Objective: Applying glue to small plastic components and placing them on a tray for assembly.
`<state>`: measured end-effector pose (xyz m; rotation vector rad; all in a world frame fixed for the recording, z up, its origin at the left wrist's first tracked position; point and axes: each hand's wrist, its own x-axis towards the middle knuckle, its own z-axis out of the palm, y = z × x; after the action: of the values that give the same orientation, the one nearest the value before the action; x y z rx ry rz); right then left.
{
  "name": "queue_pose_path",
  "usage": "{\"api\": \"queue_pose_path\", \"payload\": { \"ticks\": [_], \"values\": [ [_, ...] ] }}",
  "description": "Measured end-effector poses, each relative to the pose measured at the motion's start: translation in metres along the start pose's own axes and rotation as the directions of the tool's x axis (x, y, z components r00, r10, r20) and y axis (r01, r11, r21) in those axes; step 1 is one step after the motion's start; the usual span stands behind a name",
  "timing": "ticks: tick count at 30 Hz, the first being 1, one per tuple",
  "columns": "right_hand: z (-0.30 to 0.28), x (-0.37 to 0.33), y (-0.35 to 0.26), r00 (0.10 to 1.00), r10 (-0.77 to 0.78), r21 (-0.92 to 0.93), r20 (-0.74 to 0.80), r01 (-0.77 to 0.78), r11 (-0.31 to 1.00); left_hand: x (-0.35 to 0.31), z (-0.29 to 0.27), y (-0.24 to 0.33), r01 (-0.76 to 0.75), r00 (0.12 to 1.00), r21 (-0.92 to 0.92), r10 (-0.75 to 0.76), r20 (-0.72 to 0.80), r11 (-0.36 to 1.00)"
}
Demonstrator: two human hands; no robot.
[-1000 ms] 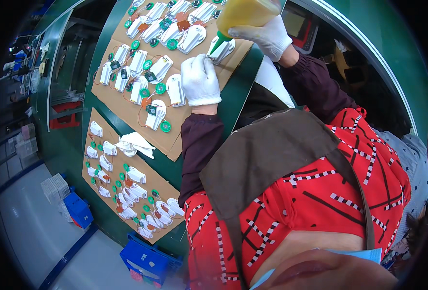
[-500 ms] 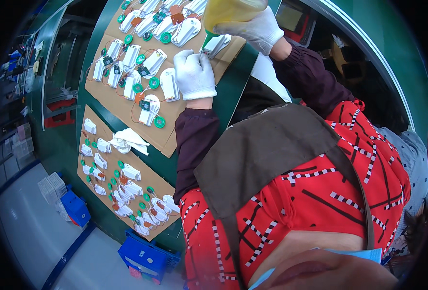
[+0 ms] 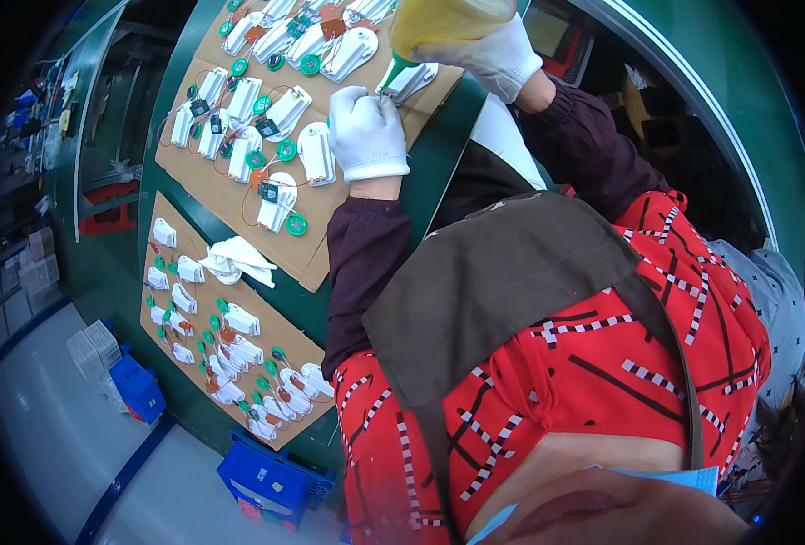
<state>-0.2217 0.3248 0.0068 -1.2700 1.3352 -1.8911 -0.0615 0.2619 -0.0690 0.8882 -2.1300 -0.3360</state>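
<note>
My right hand [image 3: 495, 62], in a white glove, grips a squeeze bottle [image 3: 443, 23] of yellowish liquid, tipped downward. Its green nozzle [image 3: 396, 71] points down at the end of a white plastic housing [image 3: 415, 84] lying on cardboard. My left hand [image 3: 367, 136], also gloved in white, is closed beside that same end, thumb and fingertips together near the nozzle tip. Whatever those fingers pinch is too small or hidden. Just left of this hand lies another white housing [image 3: 316, 153]. Below it is one with a small circuit board [image 3: 268, 192] and a green disc [image 3: 296, 224] on wires.
Several wired white housings cover the upper cardboard sheet [image 3: 307, 259] and a lower cardboard sheet [image 3: 157, 336]. A crumpled white cloth [image 3: 239, 261] lies between the groups on the green table [image 3: 298, 304]. Blue bins [image 3: 271, 481] stand beyond the table's lower edge.
The table and its parts have shifted slightly left and down in the picture. The bottle and my right hand sit a little further right; both hands keep nearly the same pose.
</note>
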Motion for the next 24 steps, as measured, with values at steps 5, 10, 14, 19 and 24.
{"api": "queue_pose_path", "payload": {
  "ticks": [5,10,14,19,24],
  "values": [
    [-0.008,-0.004,0.007,1.0,0.004,-0.011,-0.017,-0.004,1.0,0.001,0.001,0.002,-0.016,1.0,0.002,0.016,-0.011,1.0],
    [-0.007,-0.004,0.014,1.0,-0.023,0.015,-0.014,0.023,1.0,-0.001,0.001,0.0,0.0,1.0,0.0,0.0,-0.012,1.0],
    [-0.003,0.002,0.007,0.997,0.07,-0.026,0.023,-0.069,0.997,-0.001,0.0,0.001,0.0,1.0,-0.004,0.0,-0.012,1.0],
    [-0.002,0.006,0.02,0.997,-0.026,-0.034,0.072,0.028,0.999,0.0,0.0,0.003,0.001,1.0,-0.014,-0.001,-0.008,1.0],
    [0.003,0.0,0.013,0.942,0.32,0.601,0.1,-0.313,0.736,-0.001,-0.001,0.001,0.003,1.0,-0.017,-0.003,-0.011,1.0]
  ]
}}
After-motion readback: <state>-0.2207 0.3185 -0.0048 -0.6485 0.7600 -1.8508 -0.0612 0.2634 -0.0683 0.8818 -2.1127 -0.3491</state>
